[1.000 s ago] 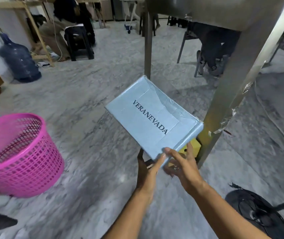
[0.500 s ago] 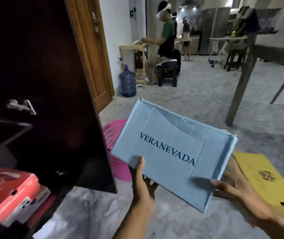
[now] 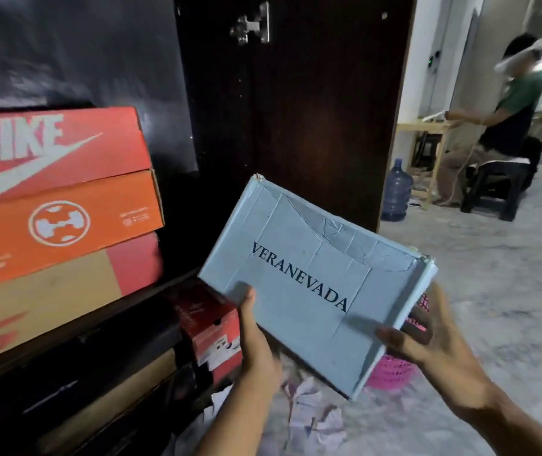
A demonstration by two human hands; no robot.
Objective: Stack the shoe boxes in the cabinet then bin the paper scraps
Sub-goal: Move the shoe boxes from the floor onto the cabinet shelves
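Box [image 3: 312, 284] pinched in both hands' grip, left [image 3: 256, 343] and right [image 3: 427, 343], now swung from floor to beside cabinet [image 3: 296, 110] stack [image 3: 55, 205], ready to shelve.

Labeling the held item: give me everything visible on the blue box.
The blue box is a pale blue cardboard shoe box, lid on, with VERANEVADA printed in dark letters on a smoother central patch. The lid is creased and dented near its far edge, with frayed corners. It is held in the air, tilted, lid toward the camera, beside the cabinet. The left hand grips its near left edge, thumb on the lid; the right hand grips the near right corner.
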